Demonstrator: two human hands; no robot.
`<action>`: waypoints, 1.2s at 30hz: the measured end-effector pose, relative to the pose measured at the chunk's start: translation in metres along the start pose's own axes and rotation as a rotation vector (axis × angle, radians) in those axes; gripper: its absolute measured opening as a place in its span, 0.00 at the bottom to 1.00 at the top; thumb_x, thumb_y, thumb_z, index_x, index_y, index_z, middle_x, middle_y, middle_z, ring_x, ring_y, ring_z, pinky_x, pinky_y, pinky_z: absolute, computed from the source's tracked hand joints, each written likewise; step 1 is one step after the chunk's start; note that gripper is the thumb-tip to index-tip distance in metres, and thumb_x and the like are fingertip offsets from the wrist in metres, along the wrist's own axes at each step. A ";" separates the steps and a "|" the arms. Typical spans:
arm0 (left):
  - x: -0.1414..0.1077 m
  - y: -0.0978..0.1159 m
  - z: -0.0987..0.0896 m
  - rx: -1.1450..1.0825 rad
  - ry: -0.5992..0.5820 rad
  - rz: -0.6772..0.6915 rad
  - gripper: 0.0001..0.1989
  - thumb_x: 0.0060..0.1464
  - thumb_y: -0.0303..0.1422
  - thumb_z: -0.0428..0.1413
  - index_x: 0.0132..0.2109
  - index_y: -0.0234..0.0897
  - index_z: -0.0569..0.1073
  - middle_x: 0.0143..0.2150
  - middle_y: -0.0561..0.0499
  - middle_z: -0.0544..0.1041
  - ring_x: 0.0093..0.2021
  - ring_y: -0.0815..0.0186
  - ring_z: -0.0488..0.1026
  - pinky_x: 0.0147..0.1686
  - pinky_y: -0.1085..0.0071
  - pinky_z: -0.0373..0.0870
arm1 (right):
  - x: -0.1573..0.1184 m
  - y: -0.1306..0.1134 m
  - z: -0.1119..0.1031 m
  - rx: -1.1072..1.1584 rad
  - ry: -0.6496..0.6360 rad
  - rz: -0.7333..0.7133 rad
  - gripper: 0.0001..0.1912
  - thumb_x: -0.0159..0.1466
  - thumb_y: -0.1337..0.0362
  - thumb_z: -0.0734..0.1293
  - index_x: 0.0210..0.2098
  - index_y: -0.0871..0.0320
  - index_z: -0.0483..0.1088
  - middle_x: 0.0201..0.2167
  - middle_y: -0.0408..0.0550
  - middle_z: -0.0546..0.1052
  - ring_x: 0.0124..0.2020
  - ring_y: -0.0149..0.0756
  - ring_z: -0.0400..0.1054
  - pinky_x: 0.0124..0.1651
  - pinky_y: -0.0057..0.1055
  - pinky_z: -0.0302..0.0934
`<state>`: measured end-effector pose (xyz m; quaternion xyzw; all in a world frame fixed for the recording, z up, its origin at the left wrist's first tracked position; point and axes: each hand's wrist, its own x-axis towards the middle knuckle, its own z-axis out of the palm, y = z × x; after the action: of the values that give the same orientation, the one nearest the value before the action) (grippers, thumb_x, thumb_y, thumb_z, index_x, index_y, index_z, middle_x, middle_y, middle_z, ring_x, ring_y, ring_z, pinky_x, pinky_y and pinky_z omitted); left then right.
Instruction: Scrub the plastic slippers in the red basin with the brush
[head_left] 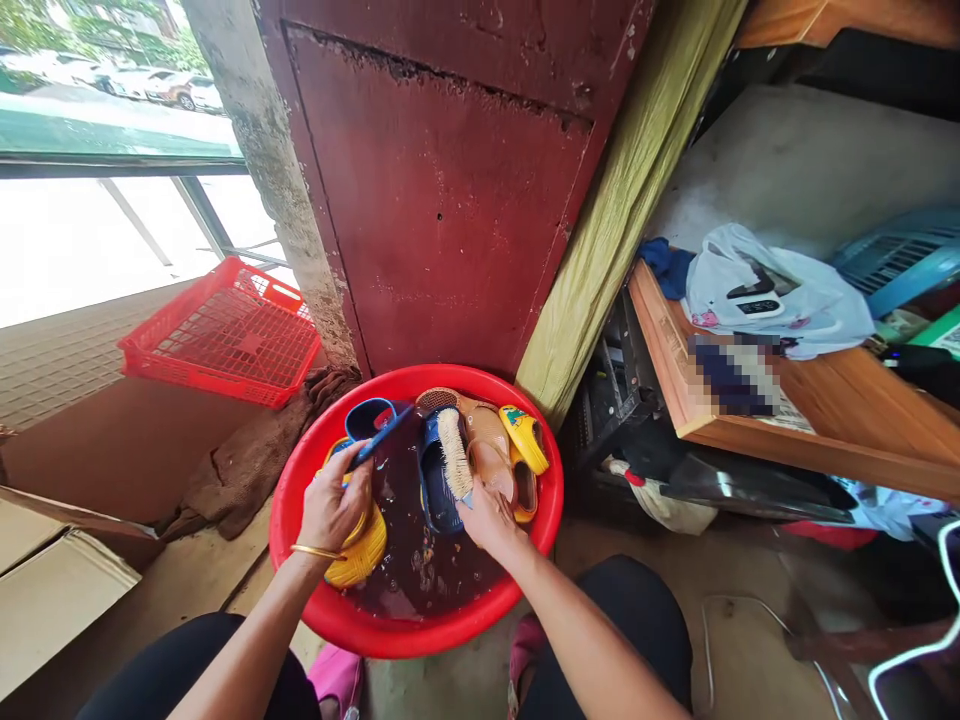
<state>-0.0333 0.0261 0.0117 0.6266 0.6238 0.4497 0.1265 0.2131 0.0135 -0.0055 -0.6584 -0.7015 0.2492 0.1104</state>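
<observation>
A red basin (551,470) of dark water stands between my feet. My left hand (334,500), a gold bangle at its wrist, is closed on the edge of a blue slipper (382,435) tilted above the water at the left. In my right hand (491,515) is a scrub brush (454,455) with pale bristles, whose handle is mostly hidden by the fingers. The brush lies over a dark blue slipper (433,480) in the water. Under my left hand is a yellow shoe (360,550). Tan shoes (487,440) and a yellow clog (525,438) lie at the right.
Behind the basin stands a dark red door (450,200) with a yellow-green curtain (607,240) beside it. A red plastic crate (225,335) sits left, near cardboard (60,580) and a brown cloth (247,470). On the right, a wooden table (847,400) carries a plastic bag (780,290).
</observation>
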 end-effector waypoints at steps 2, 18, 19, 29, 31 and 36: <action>0.001 0.004 -0.012 -0.065 0.084 -0.109 0.23 0.61 0.47 0.50 0.54 0.38 0.74 0.38 0.50 0.81 0.36 0.59 0.78 0.39 0.64 0.76 | 0.000 -0.006 0.014 -0.089 -0.006 0.012 0.36 0.64 0.62 0.68 0.69 0.62 0.55 0.54 0.66 0.75 0.54 0.53 0.72 0.54 0.44 0.65; 0.016 -0.027 0.020 0.133 -0.083 -0.175 0.24 0.57 0.33 0.49 0.60 0.39 0.71 0.56 0.42 0.77 0.58 0.51 0.73 0.59 0.52 0.69 | 0.007 -0.005 0.009 0.319 -0.031 -0.061 0.39 0.53 0.70 0.66 0.64 0.54 0.60 0.48 0.48 0.78 0.47 0.43 0.73 0.49 0.37 0.66; 0.015 -0.027 0.019 0.170 -0.101 -0.175 0.24 0.58 0.33 0.49 0.60 0.41 0.72 0.57 0.42 0.77 0.59 0.51 0.73 0.58 0.53 0.69 | 0.005 -0.004 -0.001 0.389 -0.029 -0.083 0.35 0.52 0.69 0.65 0.61 0.53 0.64 0.43 0.46 0.79 0.43 0.42 0.74 0.46 0.36 0.67; 0.014 -0.025 0.010 0.344 -0.234 -0.272 0.28 0.61 0.33 0.46 0.67 0.46 0.65 0.63 0.39 0.70 0.56 0.47 0.75 0.50 0.52 0.74 | -0.019 0.004 -0.079 0.964 0.152 -0.106 0.27 0.53 0.60 0.71 0.53 0.55 0.69 0.37 0.47 0.75 0.31 0.37 0.70 0.28 0.30 0.65; 0.017 -0.032 0.016 0.268 -0.226 -0.238 0.32 0.57 0.29 0.47 0.69 0.43 0.62 0.67 0.37 0.66 0.64 0.46 0.68 0.56 0.51 0.71 | -0.014 -0.006 -0.070 1.020 0.194 -0.082 0.28 0.56 0.55 0.70 0.54 0.55 0.66 0.37 0.47 0.75 0.30 0.37 0.72 0.23 0.28 0.63; 0.019 -0.036 0.019 0.125 -0.192 -0.144 0.39 0.51 0.25 0.48 0.72 0.32 0.55 0.71 0.37 0.60 0.74 0.51 0.50 0.69 0.53 0.56 | -0.004 -0.033 -0.037 0.862 -0.042 -0.134 0.24 0.60 0.50 0.67 0.50 0.57 0.65 0.36 0.46 0.75 0.24 0.36 0.75 0.14 0.23 0.54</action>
<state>-0.0470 0.0574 -0.0179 0.6269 0.6792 0.3376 0.1782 0.2028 0.0171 0.0433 -0.5000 -0.5768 0.5248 0.3767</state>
